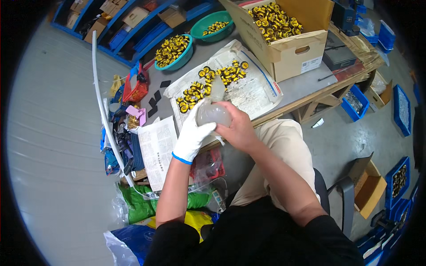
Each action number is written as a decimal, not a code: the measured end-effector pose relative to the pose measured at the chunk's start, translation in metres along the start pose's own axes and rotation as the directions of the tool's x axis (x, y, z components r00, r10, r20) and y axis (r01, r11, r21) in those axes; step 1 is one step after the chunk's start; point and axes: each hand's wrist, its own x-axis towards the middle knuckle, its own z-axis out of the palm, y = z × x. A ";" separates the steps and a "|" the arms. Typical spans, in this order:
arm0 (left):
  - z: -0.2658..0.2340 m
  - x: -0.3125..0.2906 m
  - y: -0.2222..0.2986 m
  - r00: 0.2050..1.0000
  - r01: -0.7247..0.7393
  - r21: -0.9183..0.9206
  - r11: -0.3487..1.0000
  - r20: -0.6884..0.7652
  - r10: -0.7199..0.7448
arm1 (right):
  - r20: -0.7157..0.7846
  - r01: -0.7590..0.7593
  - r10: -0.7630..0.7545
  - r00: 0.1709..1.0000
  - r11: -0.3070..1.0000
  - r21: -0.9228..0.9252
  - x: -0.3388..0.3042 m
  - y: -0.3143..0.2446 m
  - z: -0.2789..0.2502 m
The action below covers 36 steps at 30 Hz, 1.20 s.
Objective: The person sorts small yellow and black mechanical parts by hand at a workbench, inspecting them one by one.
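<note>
My left hand (192,134), in a white glove with a blue cuff, is closed around one side of a translucent, whitish plastic bottle (214,115). From the other side my bare right hand (240,129) grips the same bottle, fingers over it and thumb near its bottom. Its round base faces up toward me, and its narrower end points away. Just beyond it, several small round yellow and black parts (193,95) lie in a bunch on a spread newspaper (253,99). More such parts (233,73) sit farther right on the paper.
Two green basins (188,55) (230,30) and a cardboard box (288,57) hold more yellow and black parts at the back. A red basket (138,86) stands left. Blue trays (361,113) and an opened carton (370,188) are on the floor at right.
</note>
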 end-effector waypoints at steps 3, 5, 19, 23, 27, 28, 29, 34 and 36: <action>0.005 -0.007 -0.001 0.998 0.031 -0.004 1.000 -0.054 -0.031 | 0.029 -0.028 0.027 0.999 0.998 0.060 0.001 0.000 0.001; 0.011 -0.008 0.001 0.994 0.025 -0.037 0.999 -0.110 -0.029 | 0.026 0.072 -0.072 0.997 0.997 0.000 0.000 0.007 0.003; 0.036 -0.016 0.014 0.943 -0.076 0.173 0.982 -0.309 0.127 | 0.138 0.047 -0.048 0.989 0.999 0.007 0.003 0.007 -0.005; 0.034 -0.015 0.017 0.949 -0.133 0.106 0.985 -0.273 0.157 | 0.193 0.048 -0.053 0.980 0.998 0.033 0.002 0.006 -0.008; 0.008 -0.006 0.004 1.000 -0.017 0.099 0.995 -0.015 0.018 | 0.242 0.235 -0.218 0.945 0.971 -0.047 -0.001 0.012 -0.005; 0.009 -0.006 0.002 1.000 -0.015 0.100 0.995 -0.015 0.017 | 0.292 0.151 -0.134 0.947 0.988 -0.039 -0.003 0.008 -0.005; 0.010 -0.005 -0.002 0.998 0.007 0.080 0.997 -0.056 -0.002 | 0.341 0.066 -0.050 0.939 0.997 -0.036 -0.004 0.006 -0.005; 0.040 -0.005 0.002 0.973 -0.026 -0.057 0.998 -0.229 0.012 | 0.263 0.021 -0.006 0.965 0.998 -0.055 -0.004 -0.003 -0.010; 0.044 -0.004 0.001 0.945 -0.064 -0.025 0.998 -0.324 0.052 | 0.248 -0.013 0.026 0.968 0.998 -0.054 -0.004 -0.005 -0.010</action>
